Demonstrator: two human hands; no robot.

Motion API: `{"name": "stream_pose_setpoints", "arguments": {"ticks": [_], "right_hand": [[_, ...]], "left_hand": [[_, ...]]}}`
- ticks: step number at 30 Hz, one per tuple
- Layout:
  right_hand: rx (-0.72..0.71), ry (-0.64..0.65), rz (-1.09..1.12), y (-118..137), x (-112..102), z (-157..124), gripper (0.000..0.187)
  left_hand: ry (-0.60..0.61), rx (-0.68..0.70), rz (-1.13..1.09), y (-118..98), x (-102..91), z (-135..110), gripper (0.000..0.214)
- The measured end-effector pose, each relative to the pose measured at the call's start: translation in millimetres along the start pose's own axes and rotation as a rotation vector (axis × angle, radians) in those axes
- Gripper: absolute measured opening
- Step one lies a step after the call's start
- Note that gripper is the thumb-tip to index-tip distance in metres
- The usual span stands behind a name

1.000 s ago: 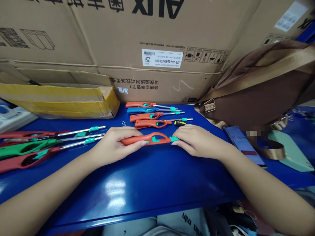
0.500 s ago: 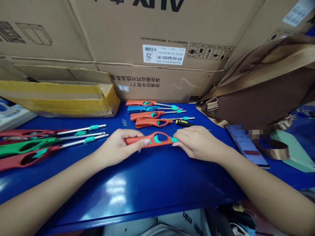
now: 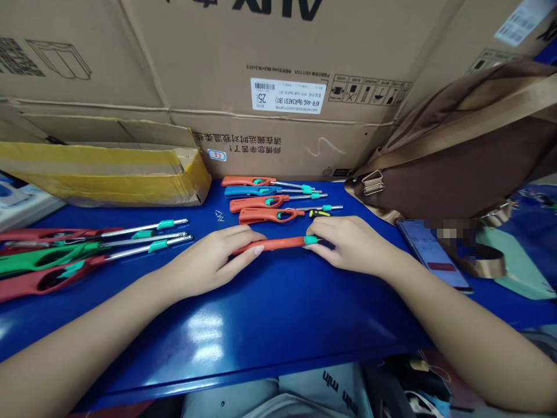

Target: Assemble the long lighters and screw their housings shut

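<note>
Between my two hands an orange long-nosed lighter (image 3: 285, 243) is held level above the blue table, its narrow edge facing me. My left hand (image 3: 221, 252) is closed on the handle end, thumb along the near side. My right hand (image 3: 348, 242) closes on the other end, by the teal collar (image 3: 310, 239); the metal tube is hidden by the fingers. Just beyond lie a blue lighter (image 3: 250, 191) and several orange lighters (image 3: 272, 215), tubes pointing right. The yellow and black screwdriver (image 3: 319, 213) is partly covered by my right hand.
Red lighters (image 3: 52, 277) and a green lighter (image 3: 50, 259) lie at the left. Small screws (image 3: 220, 216) sit behind my left hand. A taped carton (image 3: 104, 174), a large cardboard box (image 3: 235, 139), a brown bag (image 3: 470, 157) and a phone (image 3: 435, 255) surround the blue table (image 3: 243, 325).
The orange lighter has been rolled about its length, so its trigger opening no longer faces me. My right hand has shifted its grip around the teal collar. The other lighters stay put.
</note>
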State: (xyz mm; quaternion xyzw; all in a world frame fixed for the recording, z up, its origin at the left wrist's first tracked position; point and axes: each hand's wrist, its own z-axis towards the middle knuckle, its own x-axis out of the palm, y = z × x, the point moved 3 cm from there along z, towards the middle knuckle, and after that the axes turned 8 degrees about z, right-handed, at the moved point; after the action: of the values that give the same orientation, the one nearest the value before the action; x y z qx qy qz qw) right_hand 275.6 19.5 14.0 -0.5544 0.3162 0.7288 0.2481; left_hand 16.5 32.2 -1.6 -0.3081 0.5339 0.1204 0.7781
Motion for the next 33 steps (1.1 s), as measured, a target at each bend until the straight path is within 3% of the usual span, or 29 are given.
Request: {"name": "stream_pose_setpoints", "arguments": {"ticks": [4, 9, 20, 23, 27, 30, 33], "right_hand": [[0.037, -0.048, 0.003, -5.6, -2.2, 0.6, 0.012], [0.017, 0.01, 0.022, -6.6, -0.1, 0.9, 0.008], [0.09, 0.157, 0.054, -13.6, -3.9, -1.5, 0.01], [0.149, 0.022, 0.1, -23.4, -8.1, -1.4, 0.021], [0.348, -0.24, 0.007, -46.5, -6.7, 0.0, 0.023], [0.42, -0.196, -0.022, -57.1, 3.2, 2.6, 0.03], [0.414, -0.137, -0.025, -57.6, 10.0, 3.6, 0.019]], "left_hand": [[-0.038, -0.004, 0.055, 0.4, 0.2, -0.3, 0.035], [-0.079, 0.014, 0.161, -0.2, 1.3, -1.7, 0.034], [0.018, -0.095, 0.117, 5.0, 8.6, -2.1, 0.028], [0.05, -0.098, 0.171, 1.8, 5.2, -2.9, 0.029], [0.068, -0.089, 0.2, -2.8, 1.9, -4.5, 0.03], [0.08, -0.088, 0.173, -3.0, 3.6, -5.0, 0.027], [0.075, -0.08, 0.137, -2.5, 8.2, -5.5, 0.03]]}}
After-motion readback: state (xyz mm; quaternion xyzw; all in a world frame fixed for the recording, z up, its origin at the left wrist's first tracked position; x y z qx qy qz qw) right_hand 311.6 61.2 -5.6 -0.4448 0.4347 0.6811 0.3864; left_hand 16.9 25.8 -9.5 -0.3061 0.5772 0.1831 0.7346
